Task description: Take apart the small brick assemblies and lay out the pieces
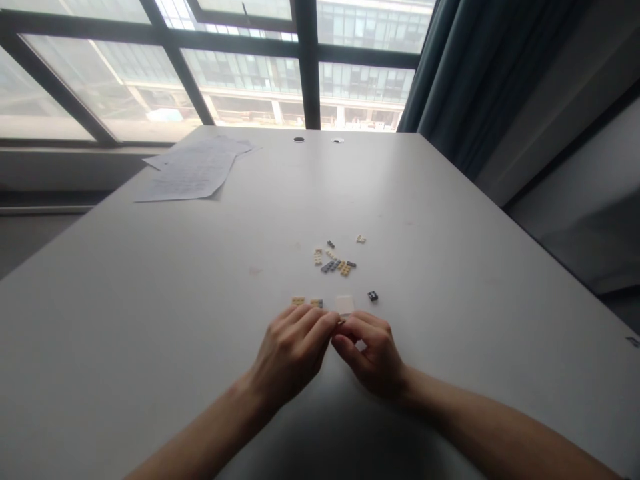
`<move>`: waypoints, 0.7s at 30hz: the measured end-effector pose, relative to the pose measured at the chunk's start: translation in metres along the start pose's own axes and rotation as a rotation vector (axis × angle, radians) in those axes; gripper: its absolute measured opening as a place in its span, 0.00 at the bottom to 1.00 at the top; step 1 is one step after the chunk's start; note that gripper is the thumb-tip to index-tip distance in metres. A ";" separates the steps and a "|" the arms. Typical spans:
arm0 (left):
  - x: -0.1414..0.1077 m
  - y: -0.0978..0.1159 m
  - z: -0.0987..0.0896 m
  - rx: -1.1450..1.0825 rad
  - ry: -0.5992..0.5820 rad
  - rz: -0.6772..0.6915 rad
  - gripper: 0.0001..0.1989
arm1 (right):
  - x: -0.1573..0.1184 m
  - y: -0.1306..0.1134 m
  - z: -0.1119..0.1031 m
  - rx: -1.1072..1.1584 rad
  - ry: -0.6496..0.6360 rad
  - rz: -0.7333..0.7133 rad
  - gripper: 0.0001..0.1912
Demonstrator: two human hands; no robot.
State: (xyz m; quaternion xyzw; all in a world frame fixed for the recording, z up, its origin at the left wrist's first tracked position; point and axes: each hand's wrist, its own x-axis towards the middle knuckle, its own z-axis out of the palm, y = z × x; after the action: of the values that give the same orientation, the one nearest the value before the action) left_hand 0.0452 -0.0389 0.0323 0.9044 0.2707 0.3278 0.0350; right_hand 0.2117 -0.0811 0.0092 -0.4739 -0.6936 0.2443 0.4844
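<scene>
My left hand [299, 339] and my right hand [373, 350] meet at their fingertips, both closed. Between them shows the edge of a small building brick [342, 322], mostly hidden by the fingers. Just beyond the fingertips lies a pale flat square piece [345, 305]. A tan brick [298, 301] and a tan-and-grey brick [317, 303] lie just past my left knuckles. Beyond my right hand is a black brick [373, 296] with a light patch on top.
Farther up the white table [200, 300] lies a loose group of small bricks, among them grey plates [331, 266], tan plates [345, 267] and white pieces [318, 256]. One white piece [361, 239] sits apart. Printed papers [193, 170] lie at the far left, near the window.
</scene>
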 end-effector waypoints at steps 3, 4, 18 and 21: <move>-0.001 -0.001 0.000 -0.031 0.026 0.010 0.06 | -0.001 0.003 -0.001 0.009 0.041 0.038 0.14; -0.001 -0.001 0.000 -0.035 0.031 0.018 0.06 | -0.001 0.003 -0.001 0.019 0.052 0.053 0.15; -0.006 -0.008 0.006 -0.063 0.077 0.010 0.07 | 0.002 0.002 -0.003 0.068 0.092 0.081 0.13; -0.006 -0.011 0.007 -0.068 0.086 -0.014 0.08 | 0.003 0.002 -0.003 0.087 0.108 0.092 0.12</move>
State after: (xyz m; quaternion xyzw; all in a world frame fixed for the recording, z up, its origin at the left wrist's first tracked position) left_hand 0.0408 -0.0322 0.0207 0.8859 0.2671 0.3749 0.0564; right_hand 0.2152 -0.0783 0.0099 -0.4964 -0.6327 0.2702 0.5294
